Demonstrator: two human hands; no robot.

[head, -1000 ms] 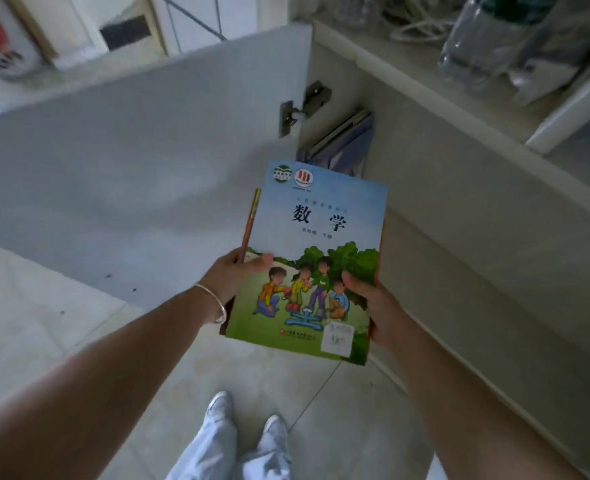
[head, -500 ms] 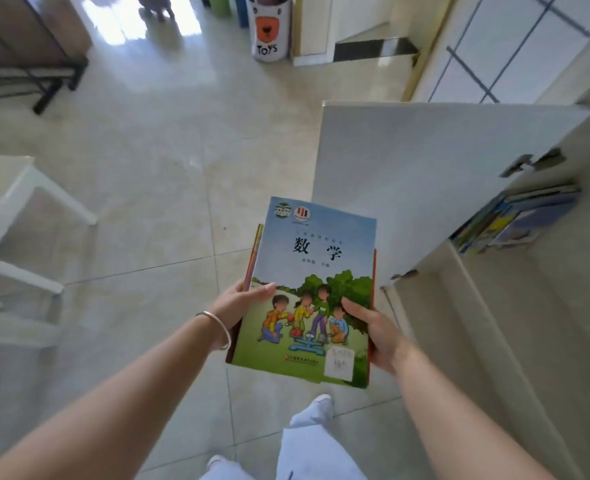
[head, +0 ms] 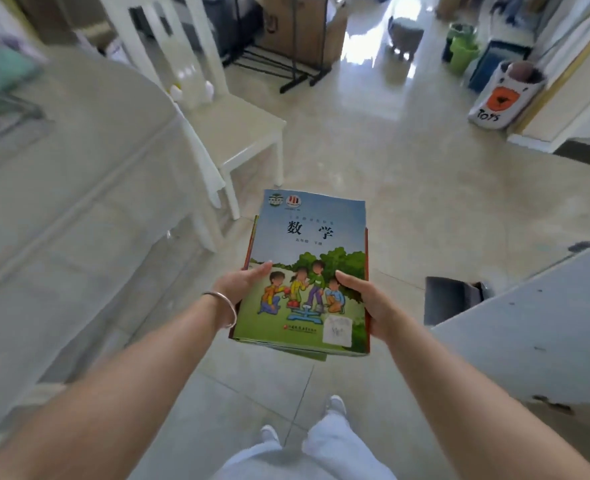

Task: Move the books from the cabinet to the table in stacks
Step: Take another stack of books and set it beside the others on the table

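The left hand (head: pixel 241 285) and right hand (head: pixel 366 299) each grip a side of a flat stack of books (head: pixel 309 271), thumbs on the shiny top cover. The stack is up in the air over the smooth tiled floor (head: pixel 408 188). The pale bench (head: pixel 79 174) is close on the left, with open floor between. The cabinet shelf is gone from view now; only its white door (head: pixel 536 327) shows.

Glossy tiled floor (head: pixel 408 174), white chair (head: pixel 241 129), perhaps sunlit beyond.

Bare forearms, silver bangle (head: pixel 221 308) on left wrist, white trousers (head: pixel 335 448), white shoes (head: pixel 337 406)
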